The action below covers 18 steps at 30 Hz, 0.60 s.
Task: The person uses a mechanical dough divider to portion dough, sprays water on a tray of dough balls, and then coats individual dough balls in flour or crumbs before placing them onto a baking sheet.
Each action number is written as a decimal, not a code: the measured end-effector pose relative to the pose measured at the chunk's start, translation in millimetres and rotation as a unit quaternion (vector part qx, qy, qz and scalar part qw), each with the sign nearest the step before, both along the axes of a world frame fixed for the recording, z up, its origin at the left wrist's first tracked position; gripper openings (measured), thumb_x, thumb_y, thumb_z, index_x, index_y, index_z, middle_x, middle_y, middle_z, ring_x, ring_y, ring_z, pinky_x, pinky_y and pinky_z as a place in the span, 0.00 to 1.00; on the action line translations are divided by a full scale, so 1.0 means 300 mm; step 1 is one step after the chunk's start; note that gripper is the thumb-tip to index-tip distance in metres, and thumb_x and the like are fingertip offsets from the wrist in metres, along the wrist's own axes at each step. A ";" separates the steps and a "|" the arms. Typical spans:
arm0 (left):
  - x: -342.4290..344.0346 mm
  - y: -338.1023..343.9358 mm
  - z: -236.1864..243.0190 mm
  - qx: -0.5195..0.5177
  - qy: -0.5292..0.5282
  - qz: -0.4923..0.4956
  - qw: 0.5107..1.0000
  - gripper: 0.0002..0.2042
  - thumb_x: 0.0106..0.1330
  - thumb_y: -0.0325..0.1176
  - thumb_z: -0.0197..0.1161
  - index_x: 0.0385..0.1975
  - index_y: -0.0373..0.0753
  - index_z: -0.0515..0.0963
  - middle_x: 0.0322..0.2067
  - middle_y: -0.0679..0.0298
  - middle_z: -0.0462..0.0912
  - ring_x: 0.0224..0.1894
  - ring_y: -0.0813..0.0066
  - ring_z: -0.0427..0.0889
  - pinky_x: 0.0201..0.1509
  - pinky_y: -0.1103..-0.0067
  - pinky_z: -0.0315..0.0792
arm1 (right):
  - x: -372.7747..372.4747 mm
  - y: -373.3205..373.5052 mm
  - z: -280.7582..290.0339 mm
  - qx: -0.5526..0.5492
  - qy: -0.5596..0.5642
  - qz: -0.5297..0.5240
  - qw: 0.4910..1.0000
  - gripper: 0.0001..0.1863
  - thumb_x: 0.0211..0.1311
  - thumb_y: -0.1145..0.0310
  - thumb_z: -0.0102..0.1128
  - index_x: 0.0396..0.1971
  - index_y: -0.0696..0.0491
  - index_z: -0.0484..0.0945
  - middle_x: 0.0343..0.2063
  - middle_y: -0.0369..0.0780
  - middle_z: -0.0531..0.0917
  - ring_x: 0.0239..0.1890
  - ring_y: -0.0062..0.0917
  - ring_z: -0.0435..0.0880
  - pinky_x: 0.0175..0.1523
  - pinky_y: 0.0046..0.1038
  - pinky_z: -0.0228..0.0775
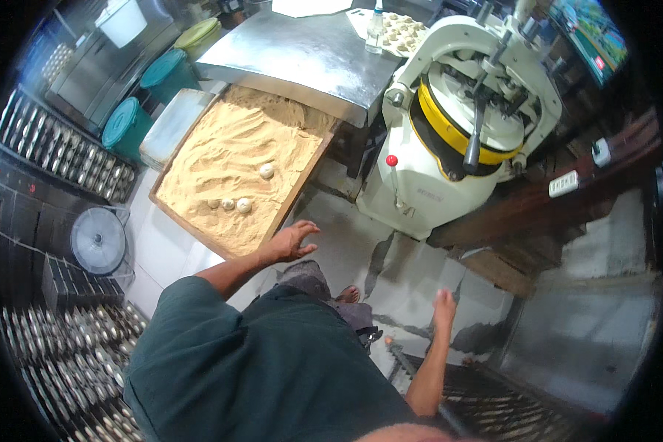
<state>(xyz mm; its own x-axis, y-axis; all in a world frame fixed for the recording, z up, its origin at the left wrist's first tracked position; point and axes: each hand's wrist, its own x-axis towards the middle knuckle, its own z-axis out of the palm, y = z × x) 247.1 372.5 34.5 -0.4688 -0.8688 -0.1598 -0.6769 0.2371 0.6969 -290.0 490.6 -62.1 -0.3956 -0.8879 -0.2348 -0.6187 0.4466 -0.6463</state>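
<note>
My left hand [296, 239] is in the air by the lower right corner of a wooden tray [291, 217] of pale yellow crumbs or powder, fingers apart and slightly curved, holding nothing. Several small pale dough balls [266, 171] rest on the powder, one higher than the others. My right hand [443, 306] hangs low over the floor at the right, below a cream machine [427, 188] with a yellow band and long lever. Its fingers are blurred, so I cannot tell whether they are closed.
A steel table [295, 51] behind the tray bears a tray of dough pieces [401, 33] and a bottle [374, 33]. Teal bins [125, 125] and a round fan [96, 239] are left, pan racks [74, 353] lower left, a wooden ledge [611, 169] right, a dark slatted rack [508, 398] lower right.
</note>
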 end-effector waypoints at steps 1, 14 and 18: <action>0.044 -0.011 0.010 -0.045 -0.016 0.034 0.998 0.23 0.65 0.38 0.66 0.58 0.39 0.72 0.59 0.50 0.73 0.59 0.46 0.75 0.62 0.62 0.72 | 0.148 -0.208 0.224 0.009 -0.035 0.015 0.999 0.25 0.72 0.55 0.54 0.59 0.57 0.75 0.56 0.49 0.81 0.60 0.38 0.79 0.63 0.36 0.67; 0.227 -1.100 0.167 -0.186 -0.008 0.254 0.949 0.23 0.68 0.43 0.64 0.58 0.39 0.74 0.54 0.49 0.79 0.59 0.50 0.77 0.63 0.63 0.71 | 1.002 -1.670 0.832 -0.295 -0.290 0.228 0.882 0.39 0.62 0.61 0.70 0.68 0.61 0.61 0.58 0.49 0.75 0.52 0.32 0.79 0.59 0.32 0.73; 0.244 -1.721 0.125 -0.215 0.038 0.241 0.946 0.22 0.68 0.43 0.61 0.57 0.38 0.75 0.49 0.47 0.80 0.53 0.49 0.79 0.59 0.61 0.72 | 1.103 -2.194 0.770 -0.347 -0.271 0.126 0.889 0.45 0.59 0.60 0.74 0.69 0.63 0.58 0.61 0.53 0.71 0.59 0.40 0.74 0.64 0.37 0.68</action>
